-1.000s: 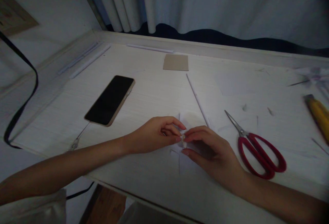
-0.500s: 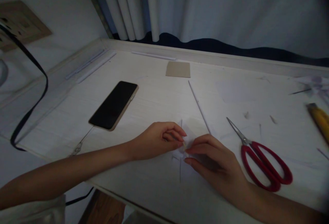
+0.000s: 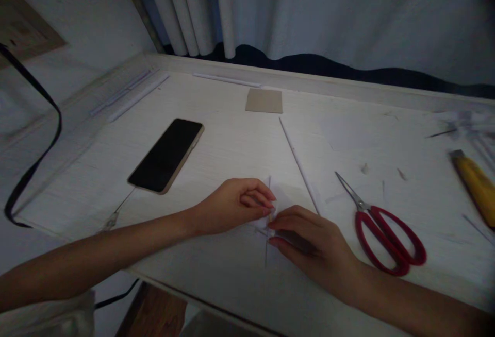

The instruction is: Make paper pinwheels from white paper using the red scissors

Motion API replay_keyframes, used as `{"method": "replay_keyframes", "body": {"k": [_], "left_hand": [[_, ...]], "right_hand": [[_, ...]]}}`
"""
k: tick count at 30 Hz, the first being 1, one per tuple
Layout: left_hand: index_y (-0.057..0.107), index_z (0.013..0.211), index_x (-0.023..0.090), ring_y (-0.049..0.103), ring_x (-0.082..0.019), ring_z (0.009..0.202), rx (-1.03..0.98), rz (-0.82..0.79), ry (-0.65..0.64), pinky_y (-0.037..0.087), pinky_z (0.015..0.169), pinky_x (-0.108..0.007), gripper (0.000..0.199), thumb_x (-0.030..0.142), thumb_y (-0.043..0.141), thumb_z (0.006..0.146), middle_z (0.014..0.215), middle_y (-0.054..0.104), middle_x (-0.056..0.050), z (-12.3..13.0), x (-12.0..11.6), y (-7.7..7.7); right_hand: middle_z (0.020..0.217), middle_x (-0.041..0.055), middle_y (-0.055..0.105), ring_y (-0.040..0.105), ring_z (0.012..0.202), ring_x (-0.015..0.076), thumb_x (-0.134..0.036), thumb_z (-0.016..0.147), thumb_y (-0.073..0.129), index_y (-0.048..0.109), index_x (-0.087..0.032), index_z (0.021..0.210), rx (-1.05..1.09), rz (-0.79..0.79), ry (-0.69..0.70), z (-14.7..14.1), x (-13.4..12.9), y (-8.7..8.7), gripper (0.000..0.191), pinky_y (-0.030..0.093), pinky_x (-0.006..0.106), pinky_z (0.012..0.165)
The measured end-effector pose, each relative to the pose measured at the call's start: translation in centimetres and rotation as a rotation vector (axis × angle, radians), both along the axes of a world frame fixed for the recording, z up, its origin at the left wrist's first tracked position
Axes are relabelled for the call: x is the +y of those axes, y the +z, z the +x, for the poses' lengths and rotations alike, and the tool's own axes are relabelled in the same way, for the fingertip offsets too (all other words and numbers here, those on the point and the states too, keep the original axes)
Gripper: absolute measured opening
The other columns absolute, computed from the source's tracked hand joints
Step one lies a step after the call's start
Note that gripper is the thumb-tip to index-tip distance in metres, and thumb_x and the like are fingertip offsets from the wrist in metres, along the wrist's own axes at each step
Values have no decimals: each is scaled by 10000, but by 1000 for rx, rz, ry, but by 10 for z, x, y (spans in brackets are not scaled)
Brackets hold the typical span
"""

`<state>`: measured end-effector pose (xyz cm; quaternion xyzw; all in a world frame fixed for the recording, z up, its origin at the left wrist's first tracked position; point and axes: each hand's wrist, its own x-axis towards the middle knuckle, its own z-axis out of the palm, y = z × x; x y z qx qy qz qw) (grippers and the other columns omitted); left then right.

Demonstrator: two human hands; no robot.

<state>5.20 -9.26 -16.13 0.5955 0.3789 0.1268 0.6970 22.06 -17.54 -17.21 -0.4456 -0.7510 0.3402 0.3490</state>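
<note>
Fingers [image 3: 292,221] of the right hand [image 3: 319,239] pinch a small white papery piece [image 3: 271,233] left of red-handled metal scissors [image 3: 362,205], likely steadying it; the left hand's [image 3: 232,205] hold is unclear.

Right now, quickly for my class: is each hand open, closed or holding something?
Left hand: fingers curled, tips at a small yellowish piece; grip cannot be told.
Right hand: part-closed, fingertips at the same piece; grip cannot be told.

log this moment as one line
left hand: at small yellowish piece; right hand: at same piece; scissors: on table, beside right hand; phone: on table, screen dark
</note>
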Motion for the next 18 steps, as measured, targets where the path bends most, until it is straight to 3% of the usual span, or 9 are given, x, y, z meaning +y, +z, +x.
{"method": "replay_keyframes", "body": {"k": [18], "left_hand": [[645,862,141,625,-120,756,36,31,-38,469,712,-223,184,194,612,689,800,686,-21,-4,0,-3]], "right_hand": [[903,63,595,560,831,143,-126,778,541,590,-159,955,-98,10,38,1,-1,-3,187,487,256,722]]}}
